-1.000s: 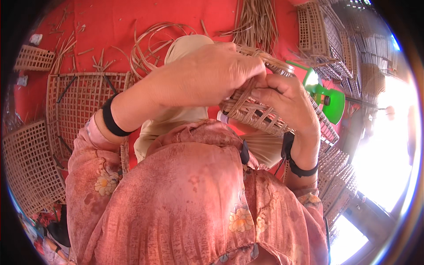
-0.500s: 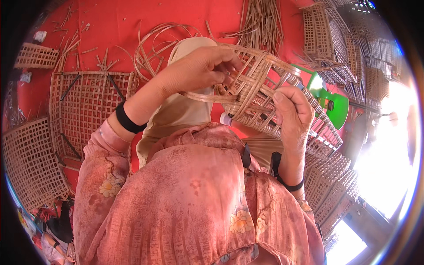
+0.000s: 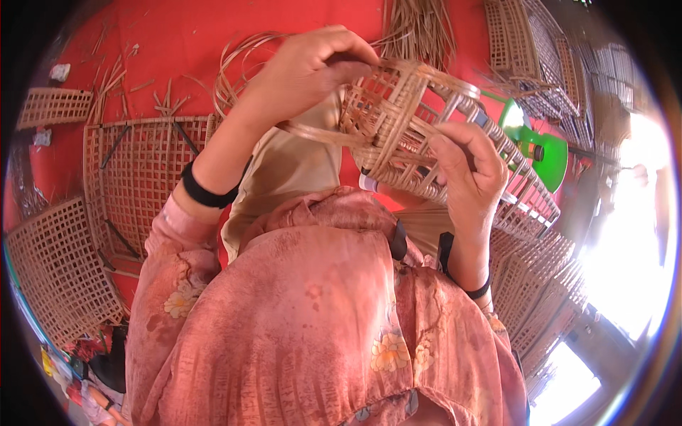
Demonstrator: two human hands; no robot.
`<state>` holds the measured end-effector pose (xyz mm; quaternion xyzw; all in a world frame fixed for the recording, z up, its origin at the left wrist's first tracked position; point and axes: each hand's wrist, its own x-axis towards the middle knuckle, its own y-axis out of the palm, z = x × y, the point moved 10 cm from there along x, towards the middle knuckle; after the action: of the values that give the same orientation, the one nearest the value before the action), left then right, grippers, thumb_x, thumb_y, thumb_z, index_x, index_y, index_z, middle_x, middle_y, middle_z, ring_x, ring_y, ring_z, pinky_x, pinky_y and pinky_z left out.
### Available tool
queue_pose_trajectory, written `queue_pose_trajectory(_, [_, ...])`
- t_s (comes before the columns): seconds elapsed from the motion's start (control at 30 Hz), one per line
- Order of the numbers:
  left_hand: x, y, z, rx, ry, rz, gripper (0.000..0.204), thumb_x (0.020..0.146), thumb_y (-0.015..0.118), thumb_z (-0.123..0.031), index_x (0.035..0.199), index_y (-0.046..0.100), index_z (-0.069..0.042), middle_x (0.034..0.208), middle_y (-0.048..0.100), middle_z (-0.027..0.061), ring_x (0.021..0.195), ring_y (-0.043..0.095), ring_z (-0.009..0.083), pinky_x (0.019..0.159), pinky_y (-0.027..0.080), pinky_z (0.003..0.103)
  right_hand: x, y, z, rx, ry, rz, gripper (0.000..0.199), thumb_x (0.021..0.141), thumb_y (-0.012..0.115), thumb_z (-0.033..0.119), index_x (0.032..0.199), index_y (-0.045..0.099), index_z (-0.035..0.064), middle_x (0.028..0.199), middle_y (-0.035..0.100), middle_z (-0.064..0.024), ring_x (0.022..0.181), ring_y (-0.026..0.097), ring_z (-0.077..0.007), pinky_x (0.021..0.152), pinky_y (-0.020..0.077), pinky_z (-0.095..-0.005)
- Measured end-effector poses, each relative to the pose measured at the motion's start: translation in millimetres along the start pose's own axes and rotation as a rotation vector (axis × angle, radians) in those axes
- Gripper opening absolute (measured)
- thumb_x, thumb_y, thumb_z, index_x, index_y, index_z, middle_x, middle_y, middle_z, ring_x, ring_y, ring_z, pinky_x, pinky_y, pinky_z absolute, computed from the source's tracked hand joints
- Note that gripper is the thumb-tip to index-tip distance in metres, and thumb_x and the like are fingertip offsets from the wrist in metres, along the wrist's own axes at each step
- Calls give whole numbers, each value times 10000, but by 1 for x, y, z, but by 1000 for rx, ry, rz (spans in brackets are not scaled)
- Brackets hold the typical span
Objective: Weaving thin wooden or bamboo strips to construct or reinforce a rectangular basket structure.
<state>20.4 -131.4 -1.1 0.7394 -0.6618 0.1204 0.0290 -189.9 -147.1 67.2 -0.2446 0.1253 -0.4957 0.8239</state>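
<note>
At centre frame, a half-woven bamboo basket (image 3: 419,135) sat gripped in the right hand (image 3: 465,170), while the left hand (image 3: 305,71) pinched a loose bamboo strip (image 3: 312,131); pulled too sharply, the strip could likely snap or slip its weave.

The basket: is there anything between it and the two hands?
Nothing visible. The left hand grips the rim of the basket directly, and the right hand lies against its side, fingers on the weave.
</note>
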Motion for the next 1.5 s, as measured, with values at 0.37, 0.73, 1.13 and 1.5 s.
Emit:
queue_pose_trajectory(0.37, [-57, 37, -112, 376, 386, -193, 183, 807, 757, -21, 977, 714, -71, 916, 639, 61, 869, 623, 246, 752, 505, 350, -41, -52, 0, -418, -266, -266, 235, 821, 756, 46, 1048, 694, 58, 996, 666, -108, 807, 681, -243, 663, 540, -333])
queue_pose_trajectory(0.73, [-62, 115, -111, 1004, 464, -182, 309, 806, 780, -173, 1104, 735, -109, 1190, 627, 7, 1149, 516, 235, 1022, 363, 418, -114, -166, -74, -444, -70, -702, 148, 880, 727, 84, 1026, 728, 58, 989, 687, -104, 799, 666, -210, 695, 541, -308])
queue_pose_trajectory(1.13, [-49, 137, -127, 1000, 516, -133, 264, 861, 764, -197, 1111, 717, -126, 1134, 624, 11, 1089, 539, 235, 974, 385, 403, -65, -136, -38, -735, -279, -284, 288, 826, 732, 159, 1108, 699, 109, 1058, 626, -90, 1011, 587, -307, 893, 472, -429])
queue_pose_trajectory(1.5, [-31, 164, -127, 998, 480, -11, 202, 841, 744, -168, 1025, 685, -109, 989, 633, 12, 988, 560, 235, 928, 382, 422, -53, -136, -37, -656, -302, -210, 207, 752, 759, 120, 940, 674, 100, 938, 575, -74, 963, 584, -284, 877, 471, -418])
